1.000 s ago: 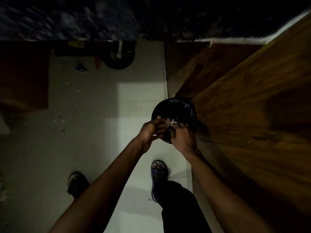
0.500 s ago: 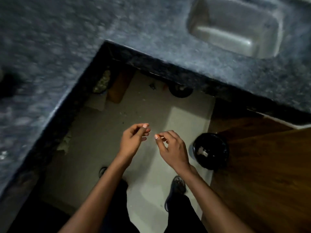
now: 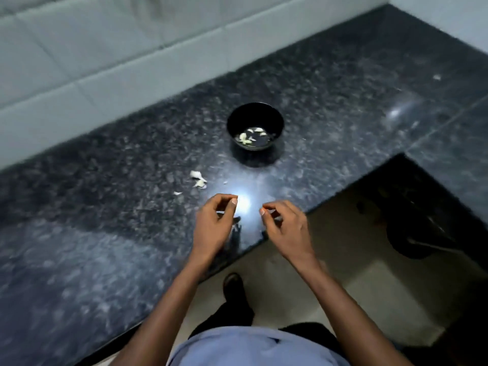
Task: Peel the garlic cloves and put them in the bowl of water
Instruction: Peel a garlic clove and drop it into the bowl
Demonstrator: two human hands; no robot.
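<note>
Garlic cloves [image 3: 249,136] in bowl [image 3: 255,112] | left hand [image 3: 214,228], right hand [image 3: 286,228] fingers loosely curled, holding nothing

You cannot count the pale pieces [image 3: 250,136] in the bowl [image 3: 255,112]: too small. Countertop [image 3: 105,233]: blurred, cut by the left edge. Left hand [image 3: 214,228], right hand [image 3: 287,228]: whether the curled fingers pinch anything, unclear.

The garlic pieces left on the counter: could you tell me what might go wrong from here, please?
1. The garlic pieces are small and pale on speckled, blurred granite; whether they are cloves or skins is unclear, so skin could end up in the bowl.
2. Both the left hand and the right hand hover near the counter edge, where a clumsy grip might drop a clove to the floor.
</note>
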